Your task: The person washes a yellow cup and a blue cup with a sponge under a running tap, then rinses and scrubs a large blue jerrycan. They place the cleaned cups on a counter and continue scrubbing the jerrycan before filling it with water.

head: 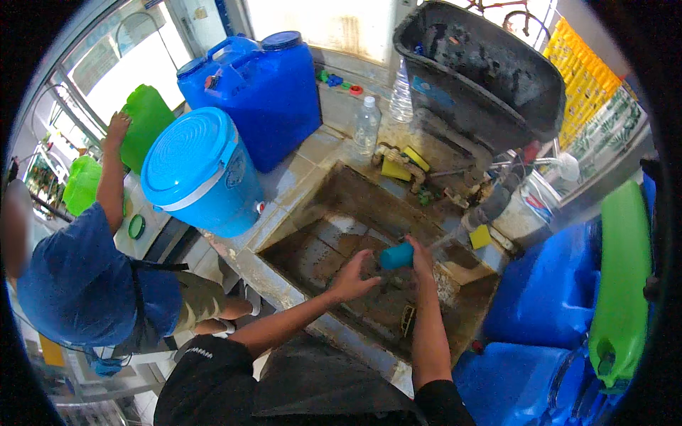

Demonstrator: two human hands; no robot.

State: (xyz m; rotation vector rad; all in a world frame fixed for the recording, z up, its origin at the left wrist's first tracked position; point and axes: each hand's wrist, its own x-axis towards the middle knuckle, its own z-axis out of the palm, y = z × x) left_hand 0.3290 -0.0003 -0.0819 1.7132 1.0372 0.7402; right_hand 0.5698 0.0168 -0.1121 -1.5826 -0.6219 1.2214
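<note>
My right hand (421, 257) grips a small teal plastic cup (397, 256) over a stained tiled sink basin (341, 186). The cup lies tilted on its side in the air, one end towards my left hand. Just to its left is my left hand (353, 277), fingers spread and thumb apart, holding nothing. Below my right wrist, a small yellowish frame-like item (408, 320) lies in the basin. Behind my right hand, a grey pipe (482, 210) reaches towards the basin, with a blurred stream near its end.
A light-blue drink cooler (202, 175) and blue jerrycans (266, 96) stand left of the basin. Behind it are a plastic bottle (366, 125), yellow sponges (397, 169) and a black tub (479, 80). Blue containers (538, 298) crowd the right. A co-worker (96, 277) holds a green container (144, 128) at left.
</note>
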